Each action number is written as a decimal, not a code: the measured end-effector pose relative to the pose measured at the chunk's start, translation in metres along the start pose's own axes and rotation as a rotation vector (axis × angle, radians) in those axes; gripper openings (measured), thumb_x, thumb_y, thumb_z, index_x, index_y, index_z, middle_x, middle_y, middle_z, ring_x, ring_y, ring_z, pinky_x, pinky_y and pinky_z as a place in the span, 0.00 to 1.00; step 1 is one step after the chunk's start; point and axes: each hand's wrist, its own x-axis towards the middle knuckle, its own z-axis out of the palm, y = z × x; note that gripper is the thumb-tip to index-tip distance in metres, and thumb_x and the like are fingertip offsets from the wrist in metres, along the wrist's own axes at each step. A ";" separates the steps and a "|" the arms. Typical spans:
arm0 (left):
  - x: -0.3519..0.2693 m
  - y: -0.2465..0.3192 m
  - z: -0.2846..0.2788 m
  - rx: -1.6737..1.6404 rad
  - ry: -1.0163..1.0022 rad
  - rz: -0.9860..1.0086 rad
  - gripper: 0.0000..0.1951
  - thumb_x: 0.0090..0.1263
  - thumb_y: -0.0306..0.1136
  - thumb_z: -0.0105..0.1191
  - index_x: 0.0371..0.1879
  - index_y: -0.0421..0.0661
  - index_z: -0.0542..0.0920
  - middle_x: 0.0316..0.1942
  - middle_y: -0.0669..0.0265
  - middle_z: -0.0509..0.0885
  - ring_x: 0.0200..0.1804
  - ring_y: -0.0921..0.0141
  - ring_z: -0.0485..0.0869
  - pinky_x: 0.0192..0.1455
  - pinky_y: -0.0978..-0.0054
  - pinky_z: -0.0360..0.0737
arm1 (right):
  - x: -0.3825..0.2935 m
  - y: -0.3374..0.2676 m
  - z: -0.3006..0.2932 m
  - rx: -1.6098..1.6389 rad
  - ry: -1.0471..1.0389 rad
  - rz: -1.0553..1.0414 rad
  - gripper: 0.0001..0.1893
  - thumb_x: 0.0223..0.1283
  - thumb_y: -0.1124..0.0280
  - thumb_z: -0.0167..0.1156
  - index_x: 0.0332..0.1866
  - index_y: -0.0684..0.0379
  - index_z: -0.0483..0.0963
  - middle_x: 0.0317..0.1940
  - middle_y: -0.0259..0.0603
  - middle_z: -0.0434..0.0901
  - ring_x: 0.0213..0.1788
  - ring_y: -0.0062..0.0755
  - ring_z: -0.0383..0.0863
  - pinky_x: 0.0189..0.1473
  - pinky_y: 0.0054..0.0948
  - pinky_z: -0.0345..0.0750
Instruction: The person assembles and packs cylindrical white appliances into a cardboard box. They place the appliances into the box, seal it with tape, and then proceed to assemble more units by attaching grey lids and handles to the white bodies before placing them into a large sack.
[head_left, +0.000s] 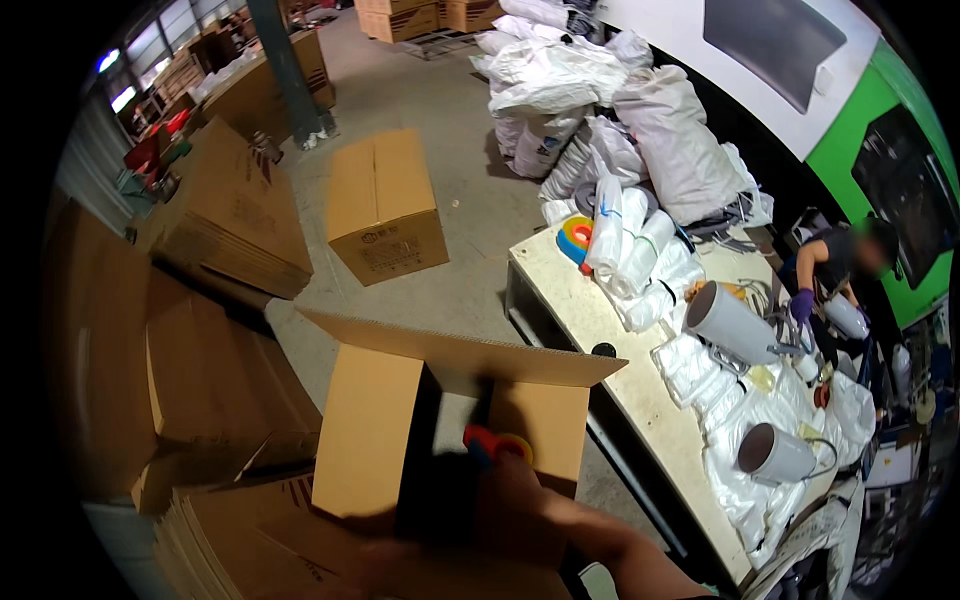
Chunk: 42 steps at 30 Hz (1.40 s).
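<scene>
In front of me stands a cardboard box (369, 435) with its flaps raised and its inside mostly in dark shadow. A long flap (465, 352) stands up along the far side. My right hand (514, 480) is shut on a tape dispenser (484, 442), red and blue with a yellow part at its side, over the box's opening. My left hand (382, 556) shows only as a dim blur at the box's near side; its fingers cannot be made out.
A closed carton (386, 202) stands on the floor beyond. Flattened cardboard stacks (225, 217) lie left. At right, a table (637, 405) bears plastic rolls (634, 240), tape rolls (576, 238) and grey cylinders (731, 322). A person (825, 262) wearing purple gloves works behind it. White sacks (555, 75) are piled up.
</scene>
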 end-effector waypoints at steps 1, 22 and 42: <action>-0.032 0.015 0.016 0.001 0.006 0.111 0.19 0.81 0.48 0.49 0.57 0.47 0.83 0.49 0.55 0.86 0.49 0.54 0.86 0.54 0.53 0.83 | 0.013 -0.009 -0.023 0.079 -0.011 0.073 0.20 0.58 0.68 0.63 0.57 0.56 0.76 0.49 0.56 0.83 0.52 0.62 0.82 0.53 0.52 0.80; 0.109 -0.210 0.026 0.296 0.293 -0.351 0.51 0.61 0.59 0.63 0.78 0.37 0.61 0.83 0.56 0.55 0.85 0.57 0.49 0.84 0.52 0.49 | 0.054 -0.123 -0.037 0.385 0.164 -0.107 0.15 0.67 0.70 0.65 0.54 0.67 0.82 0.44 0.51 0.88 0.48 0.42 0.88 0.55 0.35 0.80; 0.143 -0.263 0.015 -1.423 1.036 -0.765 0.10 0.77 0.36 0.58 0.33 0.45 0.79 0.24 0.68 0.82 0.27 0.73 0.81 0.31 0.75 0.76 | 0.114 -0.129 0.090 0.178 0.114 -0.213 0.20 0.58 0.66 0.70 0.55 0.61 0.80 0.45 0.52 0.88 0.43 0.49 0.90 0.47 0.39 0.85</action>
